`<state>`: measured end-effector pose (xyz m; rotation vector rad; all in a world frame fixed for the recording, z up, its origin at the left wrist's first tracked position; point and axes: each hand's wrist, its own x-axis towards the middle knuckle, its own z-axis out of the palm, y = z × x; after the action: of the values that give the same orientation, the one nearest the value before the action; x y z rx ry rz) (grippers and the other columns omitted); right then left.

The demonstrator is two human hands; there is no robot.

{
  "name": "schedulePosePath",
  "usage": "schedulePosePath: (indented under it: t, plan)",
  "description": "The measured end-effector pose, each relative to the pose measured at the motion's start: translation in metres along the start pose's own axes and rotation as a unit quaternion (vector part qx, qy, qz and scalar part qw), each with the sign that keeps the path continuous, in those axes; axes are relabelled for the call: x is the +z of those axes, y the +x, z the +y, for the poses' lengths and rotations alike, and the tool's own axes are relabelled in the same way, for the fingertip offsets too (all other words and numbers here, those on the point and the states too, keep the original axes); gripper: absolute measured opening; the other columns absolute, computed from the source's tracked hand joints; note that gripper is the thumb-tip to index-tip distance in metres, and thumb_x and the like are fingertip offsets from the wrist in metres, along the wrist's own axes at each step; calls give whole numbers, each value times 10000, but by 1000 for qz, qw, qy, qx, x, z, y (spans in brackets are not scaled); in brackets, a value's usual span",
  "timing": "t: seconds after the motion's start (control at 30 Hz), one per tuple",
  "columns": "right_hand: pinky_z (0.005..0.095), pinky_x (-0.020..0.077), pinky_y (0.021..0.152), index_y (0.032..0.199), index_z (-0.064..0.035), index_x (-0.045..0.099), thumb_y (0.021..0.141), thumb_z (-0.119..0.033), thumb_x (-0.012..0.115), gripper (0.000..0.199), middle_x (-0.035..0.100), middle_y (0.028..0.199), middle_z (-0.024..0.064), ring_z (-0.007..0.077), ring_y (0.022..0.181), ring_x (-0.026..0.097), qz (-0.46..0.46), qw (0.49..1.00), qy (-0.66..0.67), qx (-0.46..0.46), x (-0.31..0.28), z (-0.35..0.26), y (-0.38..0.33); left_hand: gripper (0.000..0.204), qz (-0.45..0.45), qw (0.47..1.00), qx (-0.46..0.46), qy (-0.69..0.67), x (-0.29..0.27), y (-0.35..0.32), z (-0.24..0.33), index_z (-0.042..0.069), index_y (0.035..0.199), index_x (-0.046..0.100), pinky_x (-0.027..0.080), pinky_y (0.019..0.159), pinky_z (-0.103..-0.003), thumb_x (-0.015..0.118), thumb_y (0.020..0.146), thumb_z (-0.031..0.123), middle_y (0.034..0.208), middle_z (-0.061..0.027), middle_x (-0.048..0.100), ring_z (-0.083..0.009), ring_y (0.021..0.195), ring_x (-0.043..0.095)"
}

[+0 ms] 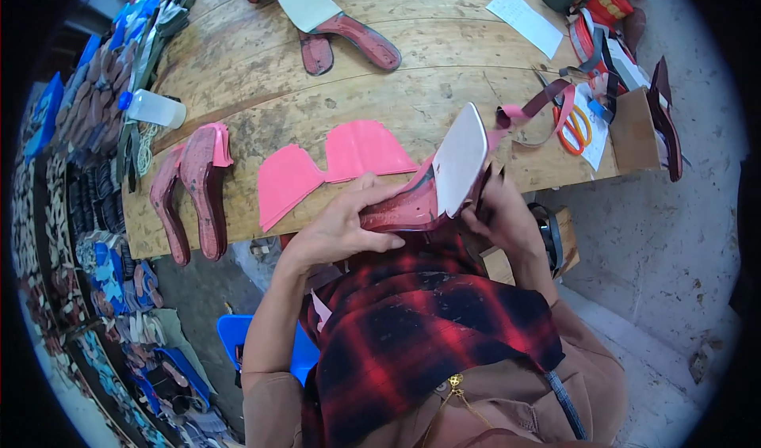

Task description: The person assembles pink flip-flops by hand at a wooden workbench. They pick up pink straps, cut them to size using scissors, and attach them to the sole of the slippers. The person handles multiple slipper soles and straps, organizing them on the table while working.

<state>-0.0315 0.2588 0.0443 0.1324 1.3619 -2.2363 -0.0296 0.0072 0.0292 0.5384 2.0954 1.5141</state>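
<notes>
My left hand [337,222] is wrapped round the narrow heel end of a dark red shoe last [408,206], held over the table's near edge. A white sole piece [462,161] covers the wide front of the last, which tilts up and to the right. My right hand [507,214] is at the right edge of that front part, its fingers curled and slightly blurred; what they pinch is hidden. A pink and maroon strip [539,107] runs from behind the last toward the right. Just beyond my left hand lie pink cut pieces [366,148] in two stacks.
Two red lasts [208,186] lie at the table's left, near a white bottle [156,109]. More lasts [361,40], one with a white sole piece, are at the far side. Orange-handled scissors [572,131], paper [525,22] and a cardboard box [636,131] are at right. Shoe-filled racks [95,242] stand left.
</notes>
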Motion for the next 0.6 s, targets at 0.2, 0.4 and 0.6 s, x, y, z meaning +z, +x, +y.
schedulePosePath:
  t: [0.2,0.4,0.6]
  plan:
    - [252,496,760,1368,-4,403,767,-99,726,689,542,1204,84,168,1033,548,3,968,-191,-160,21,17,4,810,123,977,31,171,33,28,37,-49,1261,521,444,883,-404,844,619,324,1042,-176,537,-326,1001,548]
    - [183,340,390,1150,-12,536,905,-141,632,293,665,960,65,54,640,620,47,991,57,-107,-12,-7,11,968,33,993,8,113,19,35,71,-100,1242,527,440,946,-416,847,572,521,1124,-227,583,-356,1097,567]
    - [207,382,411,898,-96,576,883,-154,676,117,578,664,-27,52,496,534,152,983,40,-95,-37,13,32,981,-26,990,7,136,26,23,71,-36,1283,549,423,982,-410,867,544,524,1166,-206,613,-332,1118,577]
